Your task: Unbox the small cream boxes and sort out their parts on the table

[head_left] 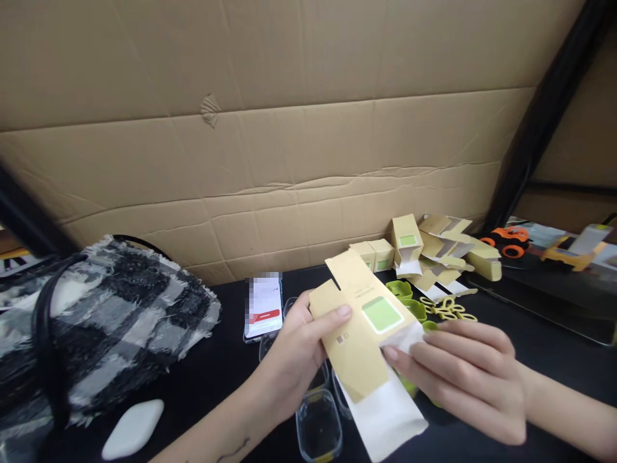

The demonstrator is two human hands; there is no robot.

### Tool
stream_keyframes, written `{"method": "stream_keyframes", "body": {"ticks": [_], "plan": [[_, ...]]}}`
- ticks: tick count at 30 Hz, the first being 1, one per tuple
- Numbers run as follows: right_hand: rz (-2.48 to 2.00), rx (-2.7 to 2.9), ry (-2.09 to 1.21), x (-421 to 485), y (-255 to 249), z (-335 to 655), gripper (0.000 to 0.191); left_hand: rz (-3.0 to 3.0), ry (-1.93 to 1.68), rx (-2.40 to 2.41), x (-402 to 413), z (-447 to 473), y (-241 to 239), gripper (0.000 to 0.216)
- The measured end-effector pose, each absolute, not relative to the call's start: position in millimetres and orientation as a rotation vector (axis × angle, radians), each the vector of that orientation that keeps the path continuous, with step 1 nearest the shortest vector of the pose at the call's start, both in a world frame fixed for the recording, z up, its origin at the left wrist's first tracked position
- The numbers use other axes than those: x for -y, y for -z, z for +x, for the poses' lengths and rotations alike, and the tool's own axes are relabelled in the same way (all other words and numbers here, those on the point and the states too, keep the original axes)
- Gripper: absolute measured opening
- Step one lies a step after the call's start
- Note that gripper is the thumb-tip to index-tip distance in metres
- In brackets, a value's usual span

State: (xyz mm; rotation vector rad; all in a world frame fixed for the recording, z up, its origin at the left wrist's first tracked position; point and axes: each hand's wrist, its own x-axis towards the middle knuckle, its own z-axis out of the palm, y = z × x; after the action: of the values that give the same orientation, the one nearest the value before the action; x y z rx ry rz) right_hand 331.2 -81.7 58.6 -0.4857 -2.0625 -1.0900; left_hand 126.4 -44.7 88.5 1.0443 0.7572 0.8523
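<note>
My left hand [295, 350] grips a flat, unfolded tan carton [359, 334] with a green square label, thumb on its front face. My right hand [460, 376] pinches the same carton at its white flap on the right side, fingers curled round the edge. The carton is tilted, held above the black table [222, 379]. Under it lie clear plastic trays [318, 427] and green plastic pieces [409, 302].
A pile of small tan cartons [434, 254] sits at the back right, with yellow-green scissors-like parts [448, 308] before it. A phone [263, 305] lies at centre, a black-and-white checked bag [101, 321] at left, a white case [134, 427] near it. Cardboard wall [289, 128] behind.
</note>
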Motion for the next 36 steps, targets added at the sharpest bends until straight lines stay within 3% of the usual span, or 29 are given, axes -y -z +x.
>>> {"method": "stream_keyframes", "body": {"ticks": [8,12,16,31,36], "plan": [[-0.459,2.26,1.052,79.9,-69.8,332.7,0.033,1.011,-0.955,-0.736,54.1,131.3,-93.0,0.042],[-0.738,2.009,1.332,60.7,-93.3,382.7,0.028,0.964,-0.994,-0.785,52.2,128.4,-97.5,0.043],[-1.029,1.931,1.332,24.0,-105.9,451.9,0.04,1.045,-0.953,-0.725,48.1,122.5,-98.5,0.036],[-1.224,1.993,1.241,-11.6,-82.4,499.2,0.028,1.186,-0.851,-0.647,54.6,118.9,-110.6,0.02],[-1.196,2.053,1.152,-17.5,-76.4,495.3,0.041,1.181,-0.868,-0.641,52.8,118.2,-110.5,0.021]]}}
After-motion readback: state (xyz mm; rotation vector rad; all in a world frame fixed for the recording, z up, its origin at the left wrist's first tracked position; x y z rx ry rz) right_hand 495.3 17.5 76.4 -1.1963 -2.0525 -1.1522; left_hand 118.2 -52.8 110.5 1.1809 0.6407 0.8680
